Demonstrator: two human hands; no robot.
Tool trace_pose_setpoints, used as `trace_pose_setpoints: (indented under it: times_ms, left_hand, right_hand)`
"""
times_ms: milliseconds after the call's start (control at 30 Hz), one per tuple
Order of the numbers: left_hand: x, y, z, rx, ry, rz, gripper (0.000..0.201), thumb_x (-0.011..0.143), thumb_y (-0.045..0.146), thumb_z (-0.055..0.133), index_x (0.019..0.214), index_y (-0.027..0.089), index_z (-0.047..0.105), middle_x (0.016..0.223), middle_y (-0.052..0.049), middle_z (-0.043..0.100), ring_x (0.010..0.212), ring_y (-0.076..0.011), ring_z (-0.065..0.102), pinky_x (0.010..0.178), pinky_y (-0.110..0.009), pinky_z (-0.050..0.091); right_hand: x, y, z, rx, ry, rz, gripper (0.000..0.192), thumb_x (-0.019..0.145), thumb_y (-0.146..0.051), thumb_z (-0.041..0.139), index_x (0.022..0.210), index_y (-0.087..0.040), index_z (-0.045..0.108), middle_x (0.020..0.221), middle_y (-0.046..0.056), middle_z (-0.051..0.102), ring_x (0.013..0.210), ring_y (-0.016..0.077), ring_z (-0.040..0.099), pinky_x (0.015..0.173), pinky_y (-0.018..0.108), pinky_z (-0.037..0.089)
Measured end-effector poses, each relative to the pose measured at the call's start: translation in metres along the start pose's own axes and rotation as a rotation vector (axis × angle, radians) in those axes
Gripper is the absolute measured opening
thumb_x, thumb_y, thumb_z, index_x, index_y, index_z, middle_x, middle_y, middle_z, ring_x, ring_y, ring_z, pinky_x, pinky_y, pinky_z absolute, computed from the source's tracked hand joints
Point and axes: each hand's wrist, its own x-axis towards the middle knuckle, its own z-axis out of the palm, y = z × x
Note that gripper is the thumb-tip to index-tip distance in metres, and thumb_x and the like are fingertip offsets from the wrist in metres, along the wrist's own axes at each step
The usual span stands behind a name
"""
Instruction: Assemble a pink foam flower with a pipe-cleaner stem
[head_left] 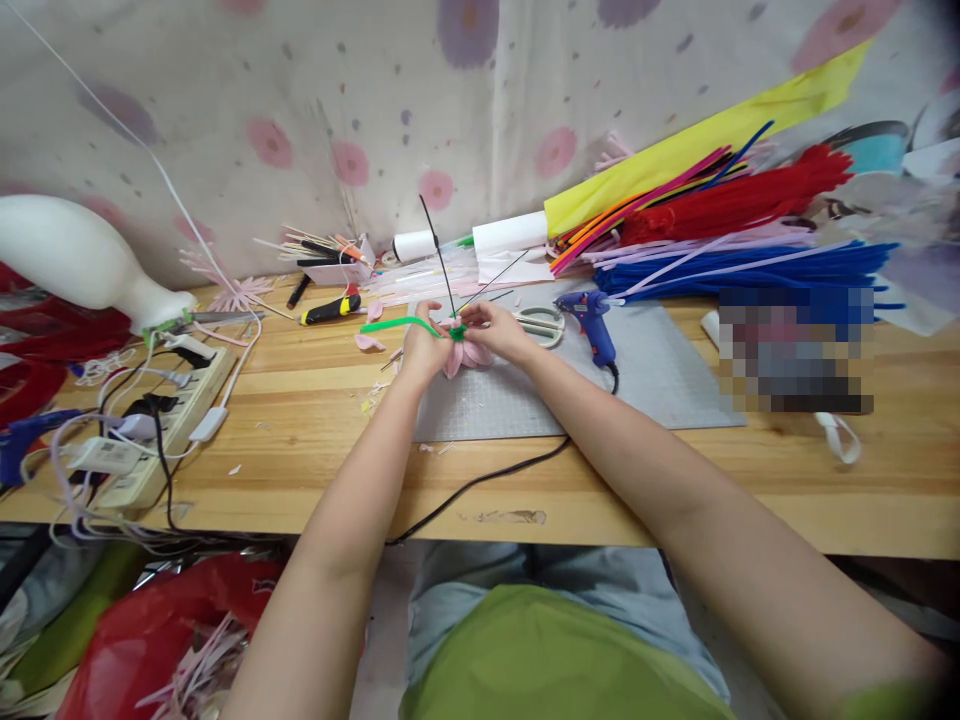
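A pink flower (471, 357) of several petals hangs petals-down between my two hands, over the grey cutting mat. Its dark thin stem (442, 250) points up. A bright green pipe cleaner (397, 325) is bunched round the flower's base, and its loose end passes over my left hand out to the left. My left hand (426, 345) is closed on the flower near its base. From the other side, my right hand (499, 330) pinches at the green pipe cleaner with its fingertips; the exact contact is partly hidden by the fingers.
White-handled scissors (541, 325) and a blue glue gun (592, 322) lie on the cutting mat (675, 390), right of my hands. A black cable (480, 485) crosses the front. Pipe cleaner bundles (735, 270) line the back right; a power strip (169, 430) sits left.
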Motion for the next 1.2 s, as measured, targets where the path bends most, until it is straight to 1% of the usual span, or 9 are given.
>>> trace_pose_setpoints:
  times_ms: [100, 333, 467, 567, 667, 767, 967, 1100, 1200]
  left_hand:
    - [0.001, 0.006, -0.003, 0.072, -0.028, 0.025, 0.040, 0.067, 0.008, 0.057, 0.104, 0.021, 0.049, 0.057, 0.006, 0.048, 0.063, -0.0143, 0.055, 0.071, -0.027, 0.043]
    - [0.005, 0.004, -0.005, 0.076, -0.018, -0.071, 0.042, 0.064, 0.010, 0.061, 0.103, 0.019, 0.050, 0.065, 0.003, 0.056, 0.066, -0.0146, 0.057, 0.067, -0.026, 0.042]
    - [0.009, 0.001, -0.010, -0.025, -0.041, -0.265, 0.046, 0.058, 0.014, 0.066, 0.101, 0.017, 0.050, 0.067, 0.001, 0.058, 0.065, -0.0156, 0.057, 0.063, -0.027, 0.042]
    - [0.013, 0.000, -0.016, -0.062, -0.010, -0.368, 0.044, 0.054, 0.011, 0.067, 0.095, 0.015, 0.051, 0.068, 0.000, 0.058, 0.068, -0.0164, 0.058, 0.063, -0.027, 0.042]
    - [0.018, -0.005, -0.021, -0.007, 0.048, -0.335, 0.041, 0.050, 0.010, 0.070, 0.087, 0.016, 0.052, 0.069, -0.001, 0.059, 0.072, -0.0187, 0.060, 0.066, -0.029, 0.044]
    - [0.022, -0.010, -0.020, 0.033, 0.069, -0.235, 0.040, 0.049, 0.013, 0.072, 0.084, 0.017, 0.052, 0.075, -0.002, 0.063, 0.076, -0.0197, 0.061, 0.068, -0.029, 0.045]
    - [0.026, -0.009, -0.009, 0.121, 0.067, -0.246, 0.060, 0.055, 0.012, 0.072, 0.109, 0.015, 0.045, 0.084, -0.006, 0.066, 0.081, -0.0197, 0.063, 0.071, -0.030, 0.045]
    - [0.028, -0.012, -0.004, -0.050, 0.006, -0.160, 0.066, 0.058, 0.010, 0.069, 0.117, 0.016, 0.042, 0.077, -0.001, 0.064, 0.079, -0.0171, 0.063, 0.073, -0.029, 0.045]
    - [0.030, -0.017, -0.003, -0.228, -0.045, -0.165, 0.059, 0.057, 0.010, 0.070, 0.111, 0.016, 0.046, 0.076, 0.001, 0.062, 0.073, -0.0138, 0.061, 0.071, -0.027, 0.046]
  right_hand:
    - [0.001, 0.001, 0.000, 0.041, -0.031, -0.023, 0.027, 0.059, -0.011, 0.062, 0.083, -0.018, 0.054, 0.084, -0.001, 0.064, 0.084, 0.0131, 0.061, 0.087, 0.032, 0.046]
    - [0.004, 0.007, 0.003, -0.031, -0.004, -0.048, 0.036, 0.058, -0.012, 0.061, 0.087, -0.021, 0.043, 0.081, -0.003, 0.063, 0.082, 0.0141, 0.060, 0.086, 0.035, 0.044]
    - [0.004, 0.008, 0.002, -0.013, -0.032, -0.027, 0.037, 0.057, -0.013, 0.060, 0.085, -0.022, 0.038, 0.083, -0.004, 0.062, 0.082, 0.0138, 0.060, 0.085, 0.035, 0.044]
    - [0.004, 0.007, 0.002, 0.009, -0.052, -0.022, 0.035, 0.058, -0.013, 0.058, 0.084, -0.023, 0.036, 0.082, -0.004, 0.061, 0.080, 0.0129, 0.059, 0.082, 0.033, 0.044]
    - [0.004, 0.005, 0.002, 0.020, -0.063, -0.026, 0.034, 0.057, -0.013, 0.056, 0.082, -0.022, 0.036, 0.080, -0.005, 0.059, 0.078, 0.0118, 0.057, 0.080, 0.032, 0.044]
    - [0.005, 0.005, 0.001, 0.035, -0.082, -0.030, 0.033, 0.056, -0.012, 0.057, 0.081, -0.022, 0.037, 0.079, -0.005, 0.058, 0.075, 0.0111, 0.055, 0.077, 0.030, 0.044]
    - [0.007, 0.003, -0.005, 0.106, -0.160, -0.033, 0.034, 0.055, -0.016, 0.061, 0.079, -0.021, 0.038, 0.079, -0.005, 0.057, 0.071, 0.0096, 0.053, 0.071, 0.027, 0.043]
    - [0.009, 0.000, -0.008, 0.093, -0.179, -0.022, 0.034, 0.055, -0.013, 0.062, 0.079, -0.021, 0.039, 0.078, -0.005, 0.057, 0.070, 0.0093, 0.052, 0.067, 0.025, 0.042]
    - [0.010, -0.001, -0.008, 0.092, -0.186, -0.009, 0.034, 0.055, -0.011, 0.062, 0.079, -0.021, 0.039, 0.077, -0.005, 0.057, 0.071, 0.0095, 0.052, 0.066, 0.024, 0.042]
